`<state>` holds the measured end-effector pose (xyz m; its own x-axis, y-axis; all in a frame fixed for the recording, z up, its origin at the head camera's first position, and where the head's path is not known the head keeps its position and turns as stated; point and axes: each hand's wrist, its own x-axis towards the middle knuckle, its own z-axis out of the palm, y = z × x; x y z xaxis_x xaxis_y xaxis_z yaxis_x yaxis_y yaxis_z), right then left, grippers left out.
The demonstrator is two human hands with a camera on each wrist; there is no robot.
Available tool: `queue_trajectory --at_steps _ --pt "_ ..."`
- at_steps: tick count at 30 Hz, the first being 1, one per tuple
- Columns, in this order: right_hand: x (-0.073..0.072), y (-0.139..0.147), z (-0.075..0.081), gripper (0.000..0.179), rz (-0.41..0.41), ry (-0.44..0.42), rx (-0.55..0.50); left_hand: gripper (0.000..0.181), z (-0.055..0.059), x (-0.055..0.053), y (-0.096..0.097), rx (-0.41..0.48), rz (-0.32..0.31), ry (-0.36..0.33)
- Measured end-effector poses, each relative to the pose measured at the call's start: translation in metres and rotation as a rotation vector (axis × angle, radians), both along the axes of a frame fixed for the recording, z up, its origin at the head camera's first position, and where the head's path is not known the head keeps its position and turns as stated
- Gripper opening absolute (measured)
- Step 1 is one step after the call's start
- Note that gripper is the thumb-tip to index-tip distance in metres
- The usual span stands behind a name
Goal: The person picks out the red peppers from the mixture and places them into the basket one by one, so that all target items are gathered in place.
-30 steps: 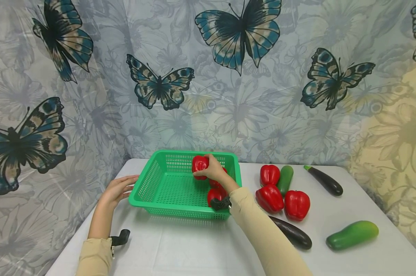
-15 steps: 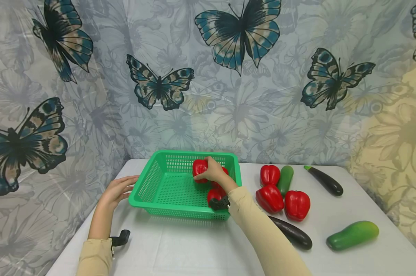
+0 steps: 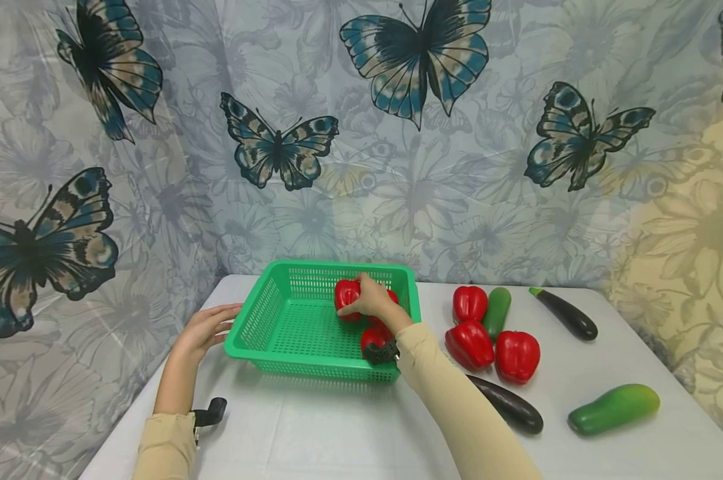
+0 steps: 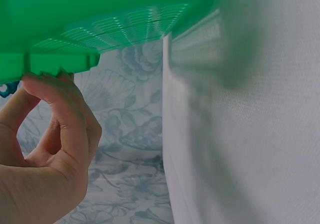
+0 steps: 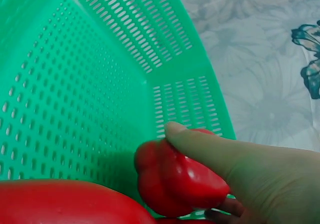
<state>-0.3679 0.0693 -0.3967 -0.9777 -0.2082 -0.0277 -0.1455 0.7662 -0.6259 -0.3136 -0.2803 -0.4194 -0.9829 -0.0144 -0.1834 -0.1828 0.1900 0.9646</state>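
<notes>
My right hand [image 3: 370, 298] grips a red bell pepper [image 3: 347, 293] inside the green plastic basket [image 3: 265, 361], low near its back wall. In the right wrist view the thumb lies over the top of this bell pepper [image 5: 175, 176] and fingers show beneath it. More red bell peppers, partly hidden by the hand and wrist, lie along the basket's right side; one bell pepper [image 5: 70, 204] shows large in the right wrist view. At the basket's left side my left hand [image 3: 201, 331] touches the outer rim with relaxed fingers, its fingertips [image 4: 32, 78] right at the lip.
Right of the basket lie several red bell peppers [image 3: 517, 357], a cucumber [image 3: 496, 310], an eggplant [image 3: 562, 313] at the back and another eggplant [image 3: 511, 407] partly behind the right sleeve. A larger green vegetable [image 3: 613, 409] lies at the front right of the white table [image 3: 319, 433].
My right hand has lowered slightly with the bell pepper toward the basket's floor. The left hand stays at the rim.
</notes>
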Motion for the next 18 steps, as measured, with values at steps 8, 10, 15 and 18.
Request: queue_trajectory --at_steps 8,10,15,18 --pt "-0.0004 -0.0018 0.0015 0.091 0.027 -0.008 0.044 0.057 0.0016 0.0018 -0.0004 0.011 -0.006 0.000" --pt "0.0002 -0.0022 0.0021 0.093 0.029 -0.012 0.053 0.057 0.0016 0.0019 -0.0006 0.010 -0.007 0.001" --pt "0.0004 -0.0036 0.0028 0.095 0.029 -0.009 0.087 0.059 0.0012 0.0014 -0.0007 0.014 -0.007 0.002" --pt "-0.0004 -0.0040 0.0024 0.096 0.034 -0.010 0.102 0.058 0.0009 0.0010 -0.0007 0.017 -0.003 0.001"
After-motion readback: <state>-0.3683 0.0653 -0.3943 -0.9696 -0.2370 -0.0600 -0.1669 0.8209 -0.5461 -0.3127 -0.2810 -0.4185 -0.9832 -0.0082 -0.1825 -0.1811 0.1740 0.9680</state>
